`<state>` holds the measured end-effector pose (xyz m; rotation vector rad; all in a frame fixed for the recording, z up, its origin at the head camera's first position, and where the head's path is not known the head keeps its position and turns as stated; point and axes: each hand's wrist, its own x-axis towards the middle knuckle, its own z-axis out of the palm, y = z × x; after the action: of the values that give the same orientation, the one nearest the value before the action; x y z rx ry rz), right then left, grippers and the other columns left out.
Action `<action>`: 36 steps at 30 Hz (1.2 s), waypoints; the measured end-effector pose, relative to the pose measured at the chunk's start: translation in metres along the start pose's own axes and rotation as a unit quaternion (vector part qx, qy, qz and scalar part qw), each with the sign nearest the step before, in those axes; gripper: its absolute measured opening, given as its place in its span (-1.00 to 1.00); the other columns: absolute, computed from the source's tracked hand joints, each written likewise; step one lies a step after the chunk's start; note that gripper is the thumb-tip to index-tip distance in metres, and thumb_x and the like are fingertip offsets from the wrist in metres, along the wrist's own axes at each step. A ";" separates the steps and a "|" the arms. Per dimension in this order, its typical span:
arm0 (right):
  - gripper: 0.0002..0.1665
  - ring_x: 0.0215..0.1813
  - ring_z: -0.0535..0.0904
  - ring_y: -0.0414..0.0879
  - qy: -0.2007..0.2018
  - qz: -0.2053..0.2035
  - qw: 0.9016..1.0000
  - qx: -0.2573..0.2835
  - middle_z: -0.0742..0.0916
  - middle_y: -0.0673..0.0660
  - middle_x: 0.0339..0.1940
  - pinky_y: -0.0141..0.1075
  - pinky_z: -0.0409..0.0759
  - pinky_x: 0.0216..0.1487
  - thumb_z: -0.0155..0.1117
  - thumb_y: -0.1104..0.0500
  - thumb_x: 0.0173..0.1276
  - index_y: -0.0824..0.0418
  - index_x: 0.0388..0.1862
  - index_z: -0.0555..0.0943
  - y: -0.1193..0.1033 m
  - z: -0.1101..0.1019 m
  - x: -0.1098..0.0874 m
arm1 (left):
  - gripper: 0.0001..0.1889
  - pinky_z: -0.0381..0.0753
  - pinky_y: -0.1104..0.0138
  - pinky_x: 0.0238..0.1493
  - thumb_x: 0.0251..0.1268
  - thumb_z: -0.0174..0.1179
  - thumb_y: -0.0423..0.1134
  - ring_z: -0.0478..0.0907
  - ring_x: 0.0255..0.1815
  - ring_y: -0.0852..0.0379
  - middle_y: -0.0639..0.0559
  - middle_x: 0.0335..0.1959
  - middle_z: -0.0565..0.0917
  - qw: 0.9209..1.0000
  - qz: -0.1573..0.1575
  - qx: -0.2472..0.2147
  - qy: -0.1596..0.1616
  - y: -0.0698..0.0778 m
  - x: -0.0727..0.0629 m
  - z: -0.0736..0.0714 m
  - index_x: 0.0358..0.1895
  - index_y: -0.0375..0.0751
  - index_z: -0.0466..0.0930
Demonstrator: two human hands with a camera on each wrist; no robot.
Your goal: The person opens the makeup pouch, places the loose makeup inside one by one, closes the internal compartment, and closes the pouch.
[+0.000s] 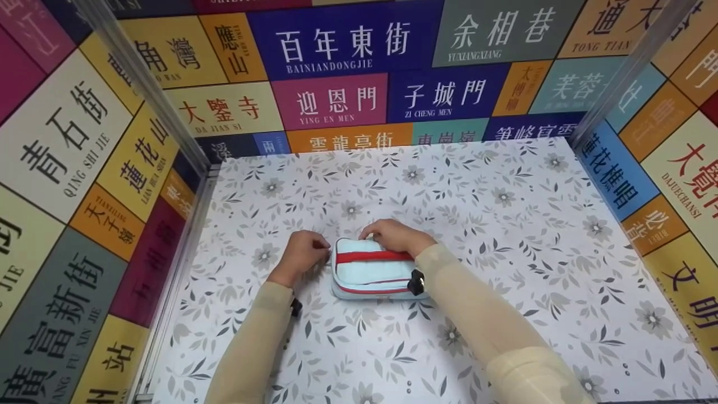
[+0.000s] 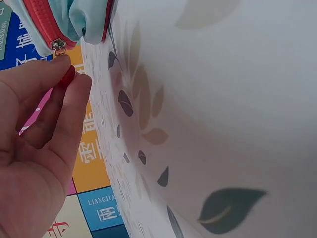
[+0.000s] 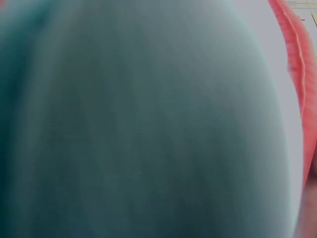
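Observation:
A light-blue zippered pouch (image 1: 359, 272) with a red strap (image 1: 364, 256) and red zipper lies on the patterned tabletop. At its left end, my left hand (image 1: 305, 252) pinches the red zipper pull (image 2: 68, 77) between thumb and fingers. The metal zipper slider (image 2: 58, 45) shows just above the fingertips in the left wrist view. My right hand (image 1: 395, 235) holds the pouch at its far edge with bent fingers; its thumb is hidden. Blurred pouch fabric (image 3: 148, 119) fills most of the right wrist view, with red trim at its right.
The white tabletop (image 1: 505, 252) has a grey leaf and flower print. Panels with coloured street-name signs (image 1: 336, 42) stand behind it and on both sides. Metal frame posts (image 1: 151, 84) rise at the back corners.

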<state>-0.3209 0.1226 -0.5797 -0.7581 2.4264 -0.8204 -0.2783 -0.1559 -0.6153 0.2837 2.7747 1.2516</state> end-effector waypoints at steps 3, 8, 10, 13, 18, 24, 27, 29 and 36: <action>-0.52 0.26 0.59 0.06 0.007 -0.004 1.000 0.001 0.77 0.13 0.25 -0.01 0.50 0.47 0.01 0.40 0.59 0.04 0.15 0.79 0.001 0.001 0.000 | -0.89 0.62 0.29 -0.41 0.26 0.36 -0.43 0.58 -0.55 0.18 -0.02 -0.38 0.80 1.000 -0.009 -0.005 -0.006 0.000 0.004 0.001 -0.30 -0.16 0.85; -0.60 0.25 0.61 0.07 0.020 -0.018 1.000 -0.007 0.77 0.16 0.22 0.00 0.52 0.46 0.02 0.39 0.61 0.12 0.09 0.77 0.003 0.003 -0.001 | -0.89 0.66 0.26 -0.38 0.29 0.36 -0.42 0.61 -0.54 0.18 -0.03 -0.37 0.82 1.000 -0.001 -0.006 -0.010 -0.002 0.011 0.003 -0.30 -0.16 0.85; -0.62 0.26 0.62 0.08 0.024 -0.023 0.999 -0.008 0.78 0.18 0.20 0.00 0.52 0.45 0.02 0.39 0.61 0.14 0.08 0.75 0.004 0.004 -0.001 | -0.89 0.70 0.23 -0.29 0.29 0.37 -0.42 0.65 -0.45 0.17 -0.03 -0.34 0.83 1.000 0.007 -0.001 -0.008 -0.003 0.013 0.004 -0.31 -0.17 0.86; -0.62 0.26 0.64 0.09 0.031 -0.028 0.999 -0.007 0.79 0.18 0.18 0.01 0.53 0.45 0.02 0.41 0.60 0.17 0.06 0.75 0.004 0.005 0.000 | -0.90 0.73 0.21 -0.21 0.29 0.38 -0.43 0.68 -0.36 0.15 -0.04 -0.31 0.84 1.000 0.010 -0.002 -0.007 -0.003 0.018 0.006 -0.31 -0.18 0.86; -0.64 0.26 0.63 0.10 0.033 -0.018 0.999 -0.007 0.78 0.19 0.17 0.01 0.52 0.46 0.04 0.40 0.58 0.16 0.06 0.74 0.005 0.005 0.000 | -0.90 0.71 0.22 -0.26 0.29 0.39 -0.41 0.67 -0.40 0.13 -0.03 -0.33 0.83 1.000 0.008 -0.010 -0.008 -0.001 0.024 0.008 -0.31 -0.16 0.86; -0.67 0.22 0.63 0.09 0.033 -0.013 0.999 -0.006 0.78 0.19 0.14 0.01 0.52 0.43 0.05 0.40 0.58 0.15 0.03 0.73 0.003 0.007 0.000 | -0.87 0.71 0.21 -0.21 0.28 0.36 -0.43 0.67 -0.36 0.11 -0.03 -0.34 0.84 0.999 0.027 -0.012 -0.011 0.001 0.030 0.009 -0.35 -0.17 0.86; -0.67 0.21 0.64 0.11 0.035 -0.024 0.999 -0.010 0.79 0.20 0.13 0.01 0.54 0.42 0.07 0.41 0.56 0.17 0.02 0.74 0.003 0.007 0.000 | -0.87 0.74 0.17 -0.13 0.25 0.37 -0.47 0.70 -0.28 0.08 -0.05 -0.33 0.84 0.999 0.038 -0.013 -0.016 0.003 0.033 0.008 -0.36 -0.20 0.86; -0.67 0.21 0.65 0.12 0.036 -0.030 0.999 -0.012 0.79 0.20 0.12 0.01 0.54 0.42 0.07 0.42 0.55 0.18 0.03 0.74 0.002 0.007 0.001 | -0.86 0.75 0.14 -0.09 0.25 0.38 -0.49 0.71 -0.25 0.07 -0.06 -0.33 0.84 0.999 0.041 -0.019 -0.023 0.003 0.036 0.008 -0.35 -0.21 0.86; -0.68 0.21 0.66 0.14 0.045 -0.040 0.998 -0.013 0.80 0.21 0.09 0.02 0.54 0.40 0.09 0.44 0.53 0.20 -0.01 0.75 0.002 0.007 0.000 | -0.87 0.75 0.15 -0.01 0.30 0.37 -0.50 0.73 -0.17 0.06 -0.07 -0.25 0.85 0.996 0.060 -0.028 -0.055 0.000 0.047 0.011 -0.27 -0.24 0.87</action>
<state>-0.3175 0.1213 -0.5857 -0.8517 2.5037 -0.8718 -0.3227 -0.1382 -0.6229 0.5061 2.6598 1.2947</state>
